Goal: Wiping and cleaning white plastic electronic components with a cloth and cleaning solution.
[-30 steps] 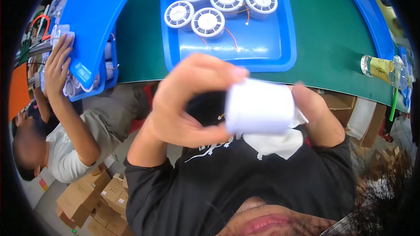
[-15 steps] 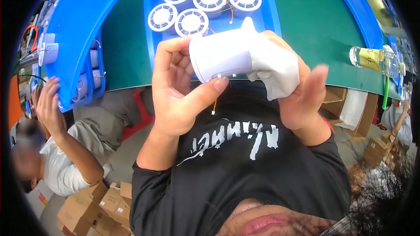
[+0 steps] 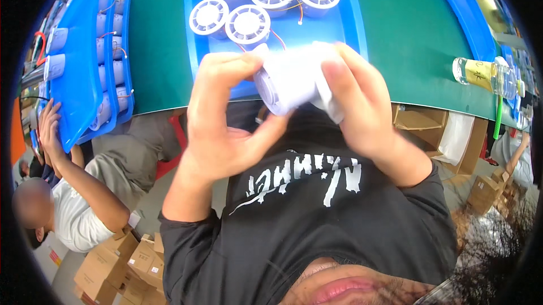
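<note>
My left hand grips one end of a white cylindrical housing, with fingers over the top and thumb beneath. A round end of the housing is turned toward that palm. At its other end, my right hand is closed on a white cloth, pressing it against the housing. Both hands hold the piece above the near edge of the green table, in front of my black shirt. Just beyond them, a blue tray carries several white cylinders with slotted round tops and thin coloured wires.
At the left, a person's hand touches a tilted blue tray beside stacked trays of similar cylinders. A clear bottle with a yellow label lies at the right, near another blue tray. Cardboard boxes stand on the floor.
The housing has tilted, its left round end now facing lower left. My right hand has turned and closed around the cloth, which is bunched smaller. At the left, the person's tilted tray has shifted left.
</note>
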{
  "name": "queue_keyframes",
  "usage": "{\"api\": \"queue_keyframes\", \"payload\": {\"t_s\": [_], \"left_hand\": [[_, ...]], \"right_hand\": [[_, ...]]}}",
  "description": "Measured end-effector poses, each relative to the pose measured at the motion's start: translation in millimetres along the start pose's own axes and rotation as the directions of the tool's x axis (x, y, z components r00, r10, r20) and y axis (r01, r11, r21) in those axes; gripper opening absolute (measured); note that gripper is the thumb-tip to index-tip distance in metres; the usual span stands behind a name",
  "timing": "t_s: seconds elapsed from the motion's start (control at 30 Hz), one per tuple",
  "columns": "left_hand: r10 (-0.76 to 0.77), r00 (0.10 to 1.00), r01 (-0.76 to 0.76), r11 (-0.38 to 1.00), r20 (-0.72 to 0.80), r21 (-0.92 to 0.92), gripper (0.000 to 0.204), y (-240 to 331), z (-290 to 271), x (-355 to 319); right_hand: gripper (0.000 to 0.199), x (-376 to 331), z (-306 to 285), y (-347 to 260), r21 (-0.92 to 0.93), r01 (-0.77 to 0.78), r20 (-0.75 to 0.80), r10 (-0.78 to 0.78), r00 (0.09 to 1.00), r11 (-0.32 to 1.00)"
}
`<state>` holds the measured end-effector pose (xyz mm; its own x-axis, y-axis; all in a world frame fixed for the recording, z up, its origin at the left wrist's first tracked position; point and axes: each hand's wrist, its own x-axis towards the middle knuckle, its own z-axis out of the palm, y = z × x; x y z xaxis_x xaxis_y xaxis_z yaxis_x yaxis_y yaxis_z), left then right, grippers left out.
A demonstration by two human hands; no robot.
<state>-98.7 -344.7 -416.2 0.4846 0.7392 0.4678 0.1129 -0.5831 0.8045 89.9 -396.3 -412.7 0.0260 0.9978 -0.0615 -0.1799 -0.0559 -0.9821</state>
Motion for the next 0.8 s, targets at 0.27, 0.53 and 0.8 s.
{"api": "queue_keyframes", "payload": {"t_s": [0.27, 0.53, 0.8], "left_hand": [[-0.234, 0.972, 0.227, 0.885, 0.032, -0.406, 0.069, 13, 1, 5], [-0.152, 0.988, 0.153, 0.962, 0.021, -0.226, 0.066, 12, -2, 0], [-0.383, 0.915, 0.387, 0.738, 0.129, -0.553, 0.062, 15, 2, 1]], "right_hand": [[0.017, 2, -10, 2, -0.375, 0.468, 0.078, -0.476, 0.876, 0.800], [0.020, -2, -3, -5, -0.310, 0.306, 0.008, -0.319, 0.948, 0.900], [0.017, -3, -18, 7, -0.493, 0.549, 0.165, -0.547, 0.820, 0.674]]}}
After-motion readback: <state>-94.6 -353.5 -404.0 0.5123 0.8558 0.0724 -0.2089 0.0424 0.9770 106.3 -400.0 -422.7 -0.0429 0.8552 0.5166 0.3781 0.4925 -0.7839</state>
